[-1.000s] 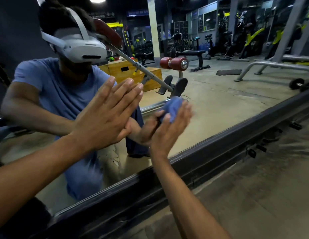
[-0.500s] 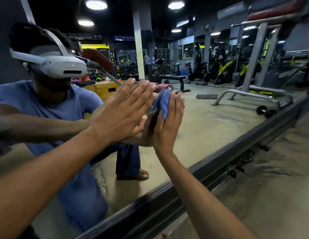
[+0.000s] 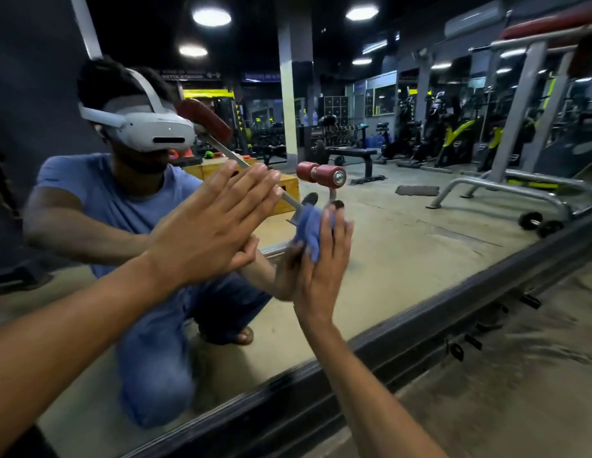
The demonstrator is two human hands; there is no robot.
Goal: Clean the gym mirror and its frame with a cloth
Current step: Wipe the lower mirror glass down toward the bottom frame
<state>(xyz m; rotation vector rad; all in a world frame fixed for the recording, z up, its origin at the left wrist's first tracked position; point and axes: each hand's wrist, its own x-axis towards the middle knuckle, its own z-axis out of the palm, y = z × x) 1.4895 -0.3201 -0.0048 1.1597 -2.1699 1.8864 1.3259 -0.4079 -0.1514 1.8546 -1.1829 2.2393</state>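
Right hand (image 3: pixel 316 269) presses cloth (image 3: pixel 309 231) flat against mirror (image 3: pixel 403 246), fingers upward

Dim gym, lit only from above.

Round ceiling lamps (image 3: pixel 211 16) glare white in the mirror (image 3: pixel 403 226); the dark frame (image 3: pixel 420 322) curves at the edges, and the floor (image 3: pixel 535 375) at right is smeared by blur.

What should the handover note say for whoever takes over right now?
Left hand: open, fingers straight, palm flat against the large wall mirror.
Right hand: open, presses the crumpled blue cloth on the glass beside the left hand.
Dark metal bottom frame: runs below both hands, neither touches it.
Done: cannot tell how much glass is wiped.
Left: finish the glass, then wipe the frame.
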